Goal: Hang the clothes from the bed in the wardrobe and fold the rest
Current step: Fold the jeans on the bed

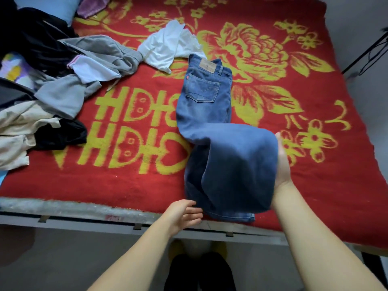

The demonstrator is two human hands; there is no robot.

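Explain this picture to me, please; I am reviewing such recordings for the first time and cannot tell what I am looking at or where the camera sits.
There is no machine here: a person works with two bare hands. The single picture comes from a wide-angle camera worn on the person's head, looking forward and down, so the arms reach in from the bottom edge.

The surface is a bed covered by a red blanket with yellow flowers. A pair of blue denim jeans lies on it, waistband away from the person. The right hand lifts the leg end and is folding it up toward the waistband, fingers hidden behind the cloth. The left hand touches the lower edge of the jeans with relaxed fingers.

Further back lies a crumpled white garment, and at the left a heap of grey, black and beige clothes, not yet sorted.
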